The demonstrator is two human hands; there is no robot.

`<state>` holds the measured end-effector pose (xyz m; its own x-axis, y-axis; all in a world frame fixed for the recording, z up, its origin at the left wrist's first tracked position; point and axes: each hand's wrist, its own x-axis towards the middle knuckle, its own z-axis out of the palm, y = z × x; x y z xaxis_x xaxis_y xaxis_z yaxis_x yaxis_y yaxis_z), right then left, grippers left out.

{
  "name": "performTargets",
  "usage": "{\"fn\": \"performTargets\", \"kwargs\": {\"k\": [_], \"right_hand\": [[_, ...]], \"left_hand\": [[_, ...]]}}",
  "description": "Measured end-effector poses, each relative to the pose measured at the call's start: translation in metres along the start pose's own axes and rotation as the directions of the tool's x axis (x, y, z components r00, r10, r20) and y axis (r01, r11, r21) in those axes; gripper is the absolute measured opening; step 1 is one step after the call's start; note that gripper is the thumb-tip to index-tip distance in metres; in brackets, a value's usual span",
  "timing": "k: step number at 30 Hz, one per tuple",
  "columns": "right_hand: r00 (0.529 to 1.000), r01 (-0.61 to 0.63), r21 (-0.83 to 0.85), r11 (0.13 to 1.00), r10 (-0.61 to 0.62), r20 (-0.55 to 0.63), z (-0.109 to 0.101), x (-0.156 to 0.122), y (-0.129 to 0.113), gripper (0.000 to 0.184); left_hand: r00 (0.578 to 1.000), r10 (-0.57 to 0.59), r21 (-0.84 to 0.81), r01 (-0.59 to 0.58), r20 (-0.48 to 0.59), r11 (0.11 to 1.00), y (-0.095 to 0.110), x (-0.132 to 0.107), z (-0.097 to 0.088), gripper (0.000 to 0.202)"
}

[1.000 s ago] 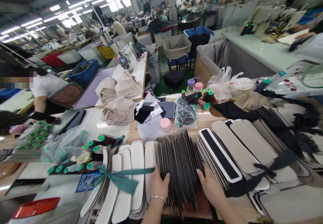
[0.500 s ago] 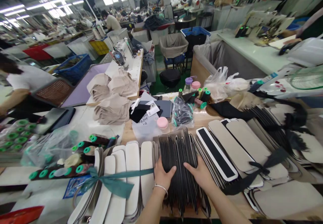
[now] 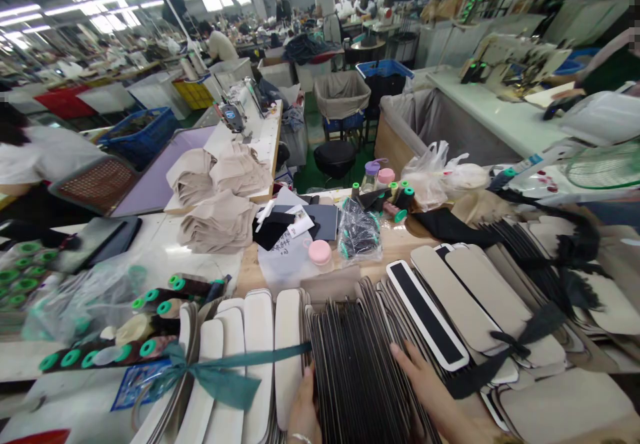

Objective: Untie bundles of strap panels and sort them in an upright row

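Note:
A tall stack of dark, cream-edged strips [image 3: 353, 381] stands on edge on the wooden table [image 3: 253, 277], running off the bottom of the view. My left hand [image 3: 304, 409] presses its left side, partly cut off by the frame, with a silver bangle at the wrist. My right hand [image 3: 423, 381] lies against its right side, fingers extended. To the left stand cream insole-shaped pieces [image 3: 259, 351] bound with a green ribbon [image 3: 220, 377]. To the right lies a white-bordered black strip [image 3: 425, 314] beside further cream pieces [image 3: 460, 297].
Folded beige fabric [image 3: 217, 224], a clear bag of dark items [image 3: 359, 232] and a pink-lidded jar [image 3: 320, 252] sit beyond the stack. Green-ended rolls [image 3: 150, 311] lie at left. A co-worker [image 3: 45, 154] stands at left; another person's hand [image 3: 560, 105] shows at right.
My hands have moved from the top of the stack down to its near end, on either side. The view has shifted, so the table sits lower and further left.

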<state>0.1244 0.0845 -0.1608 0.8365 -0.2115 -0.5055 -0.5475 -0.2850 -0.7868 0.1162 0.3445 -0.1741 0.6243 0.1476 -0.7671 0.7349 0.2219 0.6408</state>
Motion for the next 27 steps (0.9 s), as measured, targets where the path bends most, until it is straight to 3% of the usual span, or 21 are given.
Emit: {"fn": "performTargets", "kwargs": {"k": [6, 11, 13, 16, 18, 22, 27], "right_hand": [[0.990, -0.076, 0.115, 0.990, 0.061, 0.127, 0.006, 0.005, -0.006, 0.066], [0.954, -0.197, 0.304, 0.932, 0.111, 0.278, -0.002, 0.012, -0.013, 0.062], [0.937, -0.239, 0.371, 0.897, 0.113, 0.330, -0.003, 0.013, -0.013, 0.059], [0.924, -0.281, 0.392, 0.876, 0.138, 0.356, -0.004, 0.015, -0.015, 0.055], [0.911, -0.313, 0.406, 0.859, 0.150, 0.385, -0.005, 0.017, -0.016, 0.053], [0.878, -0.364, 0.481, 0.797, 0.123, 0.462, -0.005, 0.019, -0.019, 0.048], [0.866, -0.441, 0.492, 0.751, 0.211, 0.454, 0.000, 0.011, -0.019, 0.048]], "left_hand": [[0.996, -0.053, -0.058, 0.057, 0.067, 0.997, 0.001, 0.011, 0.004, 0.063], [0.998, 0.046, 0.131, -0.053, 0.051, 0.990, 0.009, 0.016, -0.006, 0.077], [0.994, 0.032, 0.149, -0.048, 0.105, 0.988, 0.007, 0.021, -0.009, 0.084], [0.940, -0.037, -0.003, 0.040, 0.340, 0.999, -0.001, 0.027, -0.007, 0.078], [0.897, -0.062, -0.101, 0.117, 0.437, 0.988, -0.006, 0.027, -0.002, 0.071], [0.930, -0.095, -0.205, 0.176, 0.354, 0.963, -0.007, 0.020, 0.009, 0.070], [0.876, -0.211, -0.269, 0.350, 0.434, 0.897, -0.001, 0.001, 0.008, 0.077]]}}
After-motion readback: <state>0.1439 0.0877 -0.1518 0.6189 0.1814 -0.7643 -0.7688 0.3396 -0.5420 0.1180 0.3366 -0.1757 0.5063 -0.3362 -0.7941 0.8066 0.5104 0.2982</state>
